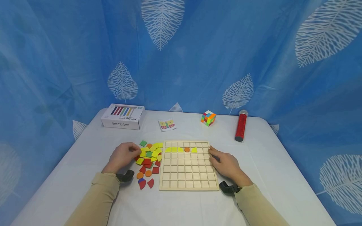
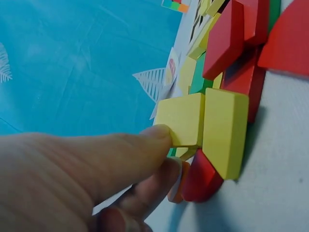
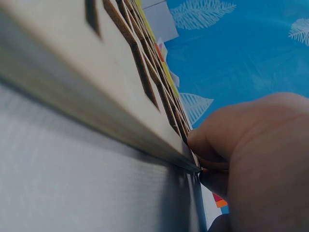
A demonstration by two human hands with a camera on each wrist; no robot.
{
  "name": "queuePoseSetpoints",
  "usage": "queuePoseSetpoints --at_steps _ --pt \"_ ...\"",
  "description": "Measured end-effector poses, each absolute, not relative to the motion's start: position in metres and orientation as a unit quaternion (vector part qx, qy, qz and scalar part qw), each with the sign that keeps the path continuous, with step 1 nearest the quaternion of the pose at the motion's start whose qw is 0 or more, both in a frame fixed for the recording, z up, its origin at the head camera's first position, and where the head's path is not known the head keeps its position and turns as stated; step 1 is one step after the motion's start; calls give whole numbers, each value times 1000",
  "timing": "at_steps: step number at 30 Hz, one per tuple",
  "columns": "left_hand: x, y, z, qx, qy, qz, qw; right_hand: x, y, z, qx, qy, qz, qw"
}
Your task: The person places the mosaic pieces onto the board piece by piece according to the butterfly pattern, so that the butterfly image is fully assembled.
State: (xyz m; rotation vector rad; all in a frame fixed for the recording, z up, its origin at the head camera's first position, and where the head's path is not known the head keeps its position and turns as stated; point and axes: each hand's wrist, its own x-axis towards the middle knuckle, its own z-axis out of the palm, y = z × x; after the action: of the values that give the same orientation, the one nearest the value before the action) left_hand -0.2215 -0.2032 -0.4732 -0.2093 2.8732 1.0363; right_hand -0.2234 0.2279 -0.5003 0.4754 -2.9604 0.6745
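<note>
In the head view my left hand (image 1: 121, 157) is at the left side of a loose pile of flat coloured tiles. The left wrist view shows its thumb on a yellow tile (image 2: 181, 121) and a finger bent below; they pinch that tile by its near edge. Another yellow tile (image 2: 224, 130) and a red piece (image 2: 202, 179) lie right beside it. A wooden grid board (image 1: 188, 175) lies right of the pile, with yellow pieces (image 1: 174, 149) and an orange disc (image 1: 187, 149) in its second row. My right hand (image 1: 227, 166) holds the board's right edge between thumb and fingers.
Red quarter pieces (image 1: 150, 183) and orange discs (image 1: 148, 173) lie at the pile's near end. Farther back stand a white box (image 1: 121, 121), a pattern card (image 1: 167, 125), a puzzle cube (image 1: 208, 118) and a red glittery tube (image 1: 241, 127). A blue curtain (image 1: 192, 69) hangs behind the table.
</note>
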Motion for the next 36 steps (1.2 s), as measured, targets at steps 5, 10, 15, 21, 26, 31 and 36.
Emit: queuePoseSetpoints --at_steps 5,10,15,21,26,31,36 --pt "-221 -204 -474 -76 930 358 34 -223 228 -500 154 -963 217 33" --pt "-222 -203 -473 -75 922 380 25 -222 227 -499 148 -965 216 23" --pt "-224 -195 -471 -69 909 410 20 -223 229 -499 150 -964 218 21" --pt "-225 -174 -467 -66 904 422 27 -224 228 -502 145 -965 218 20" --pt "-234 -144 -461 -27 914 404 9 -224 227 -501 150 -965 215 28" --pt "-247 -101 -450 18 917 398 7 -223 228 -500 150 -963 223 28" --pt "-257 -58 -451 49 911 407 29 -224 230 -501 146 -963 225 24"
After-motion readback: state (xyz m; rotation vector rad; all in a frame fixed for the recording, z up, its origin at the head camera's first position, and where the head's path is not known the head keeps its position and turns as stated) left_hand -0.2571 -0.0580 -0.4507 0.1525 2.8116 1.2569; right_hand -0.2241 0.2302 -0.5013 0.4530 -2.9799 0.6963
